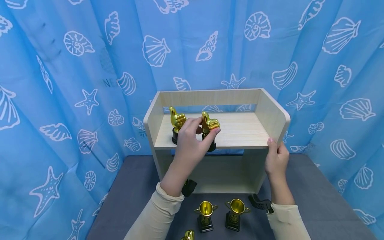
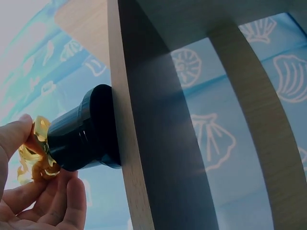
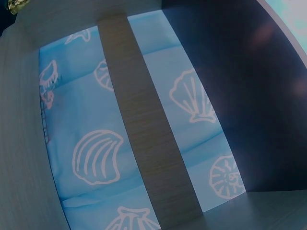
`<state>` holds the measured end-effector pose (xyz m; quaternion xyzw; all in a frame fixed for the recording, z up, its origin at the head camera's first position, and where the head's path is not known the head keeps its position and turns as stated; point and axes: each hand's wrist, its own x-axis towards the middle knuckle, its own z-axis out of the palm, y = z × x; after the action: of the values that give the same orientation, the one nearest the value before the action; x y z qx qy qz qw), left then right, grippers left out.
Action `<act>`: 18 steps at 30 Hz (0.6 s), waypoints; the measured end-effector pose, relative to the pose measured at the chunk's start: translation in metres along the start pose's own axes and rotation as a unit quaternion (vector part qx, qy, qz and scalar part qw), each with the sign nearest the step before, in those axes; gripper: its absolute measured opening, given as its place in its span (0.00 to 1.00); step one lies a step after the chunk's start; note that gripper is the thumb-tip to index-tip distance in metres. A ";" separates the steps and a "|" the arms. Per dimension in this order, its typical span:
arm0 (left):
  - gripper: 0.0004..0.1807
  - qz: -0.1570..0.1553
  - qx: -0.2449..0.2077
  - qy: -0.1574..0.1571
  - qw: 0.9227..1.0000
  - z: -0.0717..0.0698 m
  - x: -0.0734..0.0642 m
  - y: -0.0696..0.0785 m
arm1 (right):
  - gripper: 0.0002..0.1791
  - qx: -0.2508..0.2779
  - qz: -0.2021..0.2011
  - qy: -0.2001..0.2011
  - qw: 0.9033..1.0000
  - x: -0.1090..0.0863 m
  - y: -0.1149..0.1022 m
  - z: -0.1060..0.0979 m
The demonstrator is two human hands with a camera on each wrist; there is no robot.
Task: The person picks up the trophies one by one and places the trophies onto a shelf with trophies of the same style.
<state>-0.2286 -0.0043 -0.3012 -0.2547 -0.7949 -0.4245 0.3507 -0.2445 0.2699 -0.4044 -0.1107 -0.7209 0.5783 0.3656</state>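
My left hand [image 1: 190,140] pinches a gold thumbs-up trophy [image 1: 212,124] between thumb and fingers, at the front edge of the wooden shelf's [image 1: 240,128] upper board. In the left wrist view, the trophy's round black base [image 2: 79,132] meets the board's edge, with fingers around the gold part. A second thumbs-up trophy [image 1: 177,120] stands upright on the board, just left of that hand, its base partly covered. My right hand [image 1: 277,161] grips the front of the shelf's right side panel, thumb at the upper board. The right wrist view shows the shelf's inside, without the hand.
Two gold cup trophies [image 1: 206,209] [image 1: 237,206] with black bases stand on the grey table [image 1: 129,196] before the shelf. Another gold piece [image 1: 189,235] shows at the bottom edge. Behind hangs a blue shell-patterned curtain [image 1: 192,20].
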 end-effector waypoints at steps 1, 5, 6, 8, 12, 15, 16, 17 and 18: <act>0.27 -0.001 -0.001 0.002 1.000 0.000 0.000 0.000 | 0.26 0.000 0.000 0.001 1.000 0.000 0.000 0.000; 0.27 0.002 0.000 0.006 1.000 0.001 0.001 -0.001 | 0.27 0.001 0.002 -0.001 1.000 0.000 -0.003 0.001; 0.27 0.003 0.000 0.007 1.000 0.002 0.002 -0.001 | 0.27 0.002 0.002 -0.001 1.000 0.000 -0.003 0.001; 0.27 0.003 0.003 0.009 1.000 0.003 0.003 -0.002 | 0.27 0.002 0.003 -0.004 1.000 0.001 -0.003 0.001; 0.26 0.004 0.007 0.009 1.000 0.003 0.003 -0.002 | 0.27 0.001 0.004 -0.008 1.000 0.001 -0.001 0.001; 0.25 0.005 0.011 0.005 1.000 0.003 0.003 -0.003 | 0.27 0.000 -0.001 -0.005 1.000 0.000 -0.001 0.001; 0.25 0.005 0.012 0.004 1.000 0.003 0.003 -0.003 | 0.27 0.000 -0.003 -0.003 1.000 -0.001 -0.001 0.001; 0.25 0.004 0.012 0.003 1.000 0.003 0.003 -0.004 | 0.27 0.001 -0.006 -0.002 1.000 -0.001 0.000 0.001; 0.25 0.003 0.014 0.003 1.000 0.004 0.003 -0.004 | 0.27 0.001 -0.009 0.000 1.000 -0.001 0.000 0.001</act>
<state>-0.2346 -0.0030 -0.3026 -0.2508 -0.7992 -0.4127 0.3579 -0.2443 0.2680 -0.4048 -0.1040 -0.7212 0.5759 0.3707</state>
